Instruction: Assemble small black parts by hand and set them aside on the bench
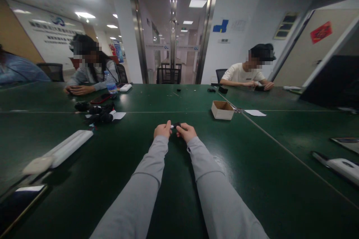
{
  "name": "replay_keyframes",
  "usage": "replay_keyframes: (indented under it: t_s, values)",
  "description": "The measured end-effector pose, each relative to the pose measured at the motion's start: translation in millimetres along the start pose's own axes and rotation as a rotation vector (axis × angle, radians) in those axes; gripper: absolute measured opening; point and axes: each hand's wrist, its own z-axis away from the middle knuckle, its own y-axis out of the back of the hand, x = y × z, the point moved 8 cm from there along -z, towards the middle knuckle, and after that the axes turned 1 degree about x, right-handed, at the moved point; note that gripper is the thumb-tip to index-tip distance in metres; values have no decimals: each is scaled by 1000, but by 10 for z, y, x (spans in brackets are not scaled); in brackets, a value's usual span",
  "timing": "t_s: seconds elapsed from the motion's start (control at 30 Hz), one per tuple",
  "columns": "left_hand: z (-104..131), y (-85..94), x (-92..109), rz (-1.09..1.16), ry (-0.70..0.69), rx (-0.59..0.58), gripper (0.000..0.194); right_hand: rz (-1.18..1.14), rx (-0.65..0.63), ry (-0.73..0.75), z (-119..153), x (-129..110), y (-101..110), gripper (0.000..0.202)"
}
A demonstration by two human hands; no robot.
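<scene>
Both my arms reach forward over the green table [179,164], and my hands meet around one small item. Between them is a small black object with a shiny metal part [175,125]; its exact kind is too small to tell. My left hand [162,130] has its thumb raised and its fingers closed on the metal end. My right hand [187,132] pinches the black end between thumb and fingers. Past my right hand stands a small open cardboard box [222,110].
On the left lie black cable-like items [102,114], a white power strip [71,145] and a phone [22,203]. A water bottle [110,83] stands near a seated person [89,61]. Another person [248,69] sits across on the right. A white device [343,168] lies at right.
</scene>
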Motion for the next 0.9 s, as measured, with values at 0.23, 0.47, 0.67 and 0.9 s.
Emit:
replay_keyframes:
  t_s: [0.23, 0.47, 0.67, 0.9]
  values:
    - [-10, -10, -6, -35, 53, -16, 51, 9, 32, -24, 9, 0, 13, 38]
    - [-38, -52, -23, -60, 111, -65, 49, 60, 52, 28, 50, -96, 8, 31]
    - [8, -28, 10, -57, 37, -44, 50, 61, 43, 59, 0, -21, 21, 35]
    - [31, -1, 45, 89, -94, 26, 45, -38, 17, 18, -66, 101, 37, 38]
